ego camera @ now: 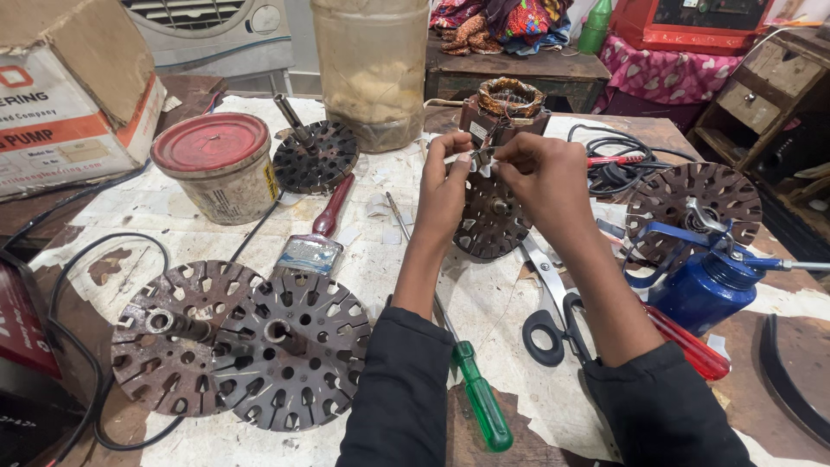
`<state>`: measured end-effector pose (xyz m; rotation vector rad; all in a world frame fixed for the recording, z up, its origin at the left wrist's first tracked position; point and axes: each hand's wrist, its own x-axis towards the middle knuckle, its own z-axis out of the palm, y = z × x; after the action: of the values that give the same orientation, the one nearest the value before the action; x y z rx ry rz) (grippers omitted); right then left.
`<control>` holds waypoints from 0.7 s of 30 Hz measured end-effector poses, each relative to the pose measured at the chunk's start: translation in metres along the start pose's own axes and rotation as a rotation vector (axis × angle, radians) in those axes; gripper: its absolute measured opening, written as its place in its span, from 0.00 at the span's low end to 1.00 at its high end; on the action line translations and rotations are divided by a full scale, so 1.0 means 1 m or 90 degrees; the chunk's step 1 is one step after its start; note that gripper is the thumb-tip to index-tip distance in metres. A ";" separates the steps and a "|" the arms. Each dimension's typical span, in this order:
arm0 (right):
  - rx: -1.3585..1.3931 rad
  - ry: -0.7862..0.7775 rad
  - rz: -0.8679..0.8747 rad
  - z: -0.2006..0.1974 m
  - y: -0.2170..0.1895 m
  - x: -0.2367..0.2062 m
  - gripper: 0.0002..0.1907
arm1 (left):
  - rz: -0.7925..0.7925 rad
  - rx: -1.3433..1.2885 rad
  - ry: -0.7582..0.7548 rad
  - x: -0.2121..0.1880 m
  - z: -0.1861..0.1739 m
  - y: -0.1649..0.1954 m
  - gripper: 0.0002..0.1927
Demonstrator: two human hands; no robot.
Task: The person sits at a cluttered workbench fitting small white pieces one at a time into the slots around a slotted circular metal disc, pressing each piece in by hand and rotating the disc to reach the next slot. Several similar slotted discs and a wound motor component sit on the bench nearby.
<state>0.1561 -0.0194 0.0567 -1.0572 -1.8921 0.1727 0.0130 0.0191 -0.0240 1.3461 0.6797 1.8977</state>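
Left hand (445,177) and right hand (540,169): both pinch a small metal piece (478,158) above slotted rotor disc (493,216) on counter (380,259). Nearby: scissors (553,303), green screwdriver (480,402), blue oil can (705,285).

Worn wood bench (605,130), drawer cabinet (761,86) at back

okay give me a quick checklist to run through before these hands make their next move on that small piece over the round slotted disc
1. Both hands on the small piece: ok, left hand and right hand pinch a small pale piece between fingertips.
2. Grip firm: cannot tell, the fingers hide most of it.
3. Slotted disc right below: ok.
4. Scissors within reach: ok, beside the right forearm.
5. Green screwdriver within reach: ok, between the forearms.
6. Blue oil can clear of the right arm: ok, upright, apart.
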 end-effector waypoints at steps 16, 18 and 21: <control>0.008 0.019 0.029 0.005 0.003 -0.001 0.05 | -0.185 -0.020 0.068 0.001 -0.003 -0.006 0.12; -0.011 0.033 -0.008 0.006 0.002 -0.003 0.06 | -0.159 -0.041 0.072 0.000 0.002 -0.006 0.14; 0.022 0.037 0.008 0.005 0.001 -0.003 0.05 | -0.115 -0.027 0.065 -0.003 0.006 -0.004 0.15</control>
<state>0.1529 -0.0196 0.0515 -1.0403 -1.8247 0.1797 0.0200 0.0193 -0.0269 1.1290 0.7803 1.8339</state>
